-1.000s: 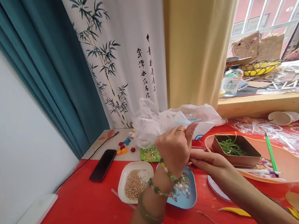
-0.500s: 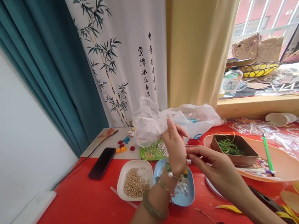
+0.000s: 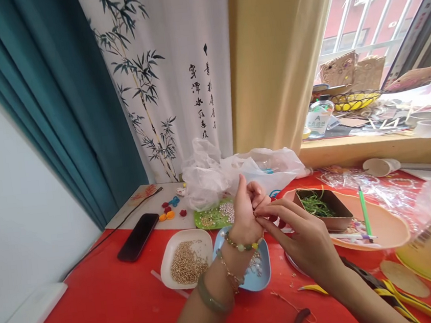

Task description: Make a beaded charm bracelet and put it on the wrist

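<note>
My left hand (image 3: 246,207) is raised palm inward over the blue tray (image 3: 265,274), thumb up and apart from its loosely curled fingers, with nothing visible in it. A beaded bracelet (image 3: 241,246) of green, white and yellow beads lies around its wrist. Below that hang a thin chain bracelet (image 3: 229,272) and a jade bangle (image 3: 209,296). The fingertips of my right hand (image 3: 297,227) are pinched together against the base of the left palm, just above the beaded bracelet. Whatever they pinch is too small to make out.
A white tray of gold beads (image 3: 187,262) and a phone (image 3: 137,236) lie to the left. A green bead tray (image 3: 209,216) and plastic bags (image 3: 239,172) sit behind. On the right are a peach tray (image 3: 389,223), a brown box (image 3: 332,213) and yellow-handled pliers (image 3: 391,292).
My right fingertips have moved left and in against the left palm. The left wrist has turned slightly and its fingers are more curled. The view has swung a little to the right.
</note>
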`<state>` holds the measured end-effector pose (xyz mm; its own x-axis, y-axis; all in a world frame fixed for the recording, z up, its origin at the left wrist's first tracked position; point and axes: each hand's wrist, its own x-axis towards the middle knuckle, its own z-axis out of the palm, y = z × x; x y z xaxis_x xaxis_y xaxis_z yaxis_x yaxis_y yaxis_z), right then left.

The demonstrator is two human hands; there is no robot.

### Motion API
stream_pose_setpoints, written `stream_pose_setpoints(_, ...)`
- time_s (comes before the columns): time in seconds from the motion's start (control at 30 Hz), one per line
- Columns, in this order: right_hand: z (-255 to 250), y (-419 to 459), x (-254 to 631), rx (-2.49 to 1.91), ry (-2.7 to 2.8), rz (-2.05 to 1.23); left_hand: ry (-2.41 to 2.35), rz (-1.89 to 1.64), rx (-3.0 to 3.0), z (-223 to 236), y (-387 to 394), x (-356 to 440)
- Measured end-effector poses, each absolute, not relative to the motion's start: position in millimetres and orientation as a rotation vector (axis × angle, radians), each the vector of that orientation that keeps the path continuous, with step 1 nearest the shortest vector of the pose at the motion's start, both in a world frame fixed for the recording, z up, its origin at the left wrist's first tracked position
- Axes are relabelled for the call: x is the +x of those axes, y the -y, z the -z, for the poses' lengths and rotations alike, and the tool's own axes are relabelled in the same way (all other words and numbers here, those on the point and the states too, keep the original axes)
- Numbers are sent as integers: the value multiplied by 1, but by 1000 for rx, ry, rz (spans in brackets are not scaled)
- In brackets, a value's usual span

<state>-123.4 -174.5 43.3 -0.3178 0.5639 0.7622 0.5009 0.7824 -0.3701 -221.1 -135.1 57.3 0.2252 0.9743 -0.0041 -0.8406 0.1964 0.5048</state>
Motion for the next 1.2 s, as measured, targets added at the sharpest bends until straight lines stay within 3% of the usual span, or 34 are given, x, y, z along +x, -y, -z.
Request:
stream_pose_setpoints(0.4, -36, 177, -129, -1053, 1694, 12, -313, -1331, 322, -64, 152, -214)
stream_pose_setpoints(0.7, -23, 182, -133, -875, 1622, 273, -253, -1365, 178, -74, 165, -215)
stream_pose_setpoints(1.2, -25, 188, -133, -746, 1724, 149, -225, -1416, 129, -73, 165, -218)
